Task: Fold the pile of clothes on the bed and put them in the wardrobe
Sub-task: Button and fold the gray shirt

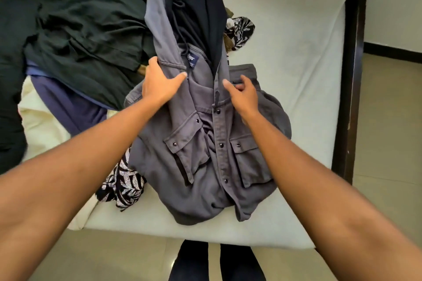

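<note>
**Grey hooded jacket spread face-up, ready for its first fold**

Grey cotton jacket with snap buttons and flap pockets (201, 166) lies front-up on the white mattress of the bed (296, 52), its hem just short of the near edge. Its long axis runs from the near edge towards the far edge. The hem points at the person, and the dark-lined hood (194, 7) points away, resting on the heap of dark unfolded clothes (80, 29) at the far left corner.

The left hand (159, 82) rests on one shoulder of the jacket. Its grip is wide, with the palm down and the thumb spread. The right hand (244, 96) sits at the other shoulder beside the button strip with its fingers curled. I cannot tell whether that grip pinches cloth or only touches it.

The step in hand looks like flattening and squaring the jacket before folding. The front is rumpled between the pockets and one sleeve is bunched towards the right edge. The next move likely calls for smoothing the front, bringing the hood down off the heap, and turning the sleeves and sides inward along the long axis. A black-and-white leaf-print garment (123, 185) lies partly under the jacket's left side and could get caught in the fold.
</note>
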Motion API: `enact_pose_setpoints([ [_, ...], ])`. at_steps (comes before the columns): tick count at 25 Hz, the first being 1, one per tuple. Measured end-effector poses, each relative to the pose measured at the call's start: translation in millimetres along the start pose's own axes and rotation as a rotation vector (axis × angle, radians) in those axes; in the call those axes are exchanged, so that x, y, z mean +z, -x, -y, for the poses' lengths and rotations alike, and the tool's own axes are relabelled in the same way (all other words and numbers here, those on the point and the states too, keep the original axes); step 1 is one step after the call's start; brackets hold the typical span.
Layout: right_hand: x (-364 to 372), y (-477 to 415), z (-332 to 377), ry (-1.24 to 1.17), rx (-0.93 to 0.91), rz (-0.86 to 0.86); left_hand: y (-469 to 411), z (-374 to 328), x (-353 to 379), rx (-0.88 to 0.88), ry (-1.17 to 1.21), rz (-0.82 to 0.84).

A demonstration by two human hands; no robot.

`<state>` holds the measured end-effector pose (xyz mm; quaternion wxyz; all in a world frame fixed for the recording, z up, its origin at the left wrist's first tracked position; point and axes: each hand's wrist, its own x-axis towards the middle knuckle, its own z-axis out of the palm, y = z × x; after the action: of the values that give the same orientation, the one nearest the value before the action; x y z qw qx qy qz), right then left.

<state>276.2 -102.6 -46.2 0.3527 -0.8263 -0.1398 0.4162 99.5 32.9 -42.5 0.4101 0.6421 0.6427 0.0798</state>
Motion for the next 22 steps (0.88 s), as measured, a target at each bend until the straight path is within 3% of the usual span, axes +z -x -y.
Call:
enact_pose_setpoints([
  [5, 24, -30, 18, 0.233, -0.178, 0.064, -23, -21, 3, -0.014, 0.276, 0.069],
  [10, 1, 2, 45, -0.079, -0.476, -0.17, 1, -48, -28, 0.035, 0.843, 0.26],
  [12, 3, -7, 69, -0.132, -0.586, -0.116, -12, -60, -36, 0.043, 0.946, 0.269],
  [14, 9, -37, 82, 0.076, -0.625, 0.044, -30, -61, -40, 0.088, 0.797, 0.271],
  [16, 8, -63, 64, 0.301, -0.527, 0.119, -34, -42, -35, 0.062, 0.462, 0.195],
  [19, -22, -51, 10, 0.245, -0.266, -0.093, 7, 2, -21, 0.178, -0.035, -0.16],
  [22, -69, -3, -58, 0.143, -0.161, -0.243, 114, 37, -9, 0.393, -0.017, -0.298],
])
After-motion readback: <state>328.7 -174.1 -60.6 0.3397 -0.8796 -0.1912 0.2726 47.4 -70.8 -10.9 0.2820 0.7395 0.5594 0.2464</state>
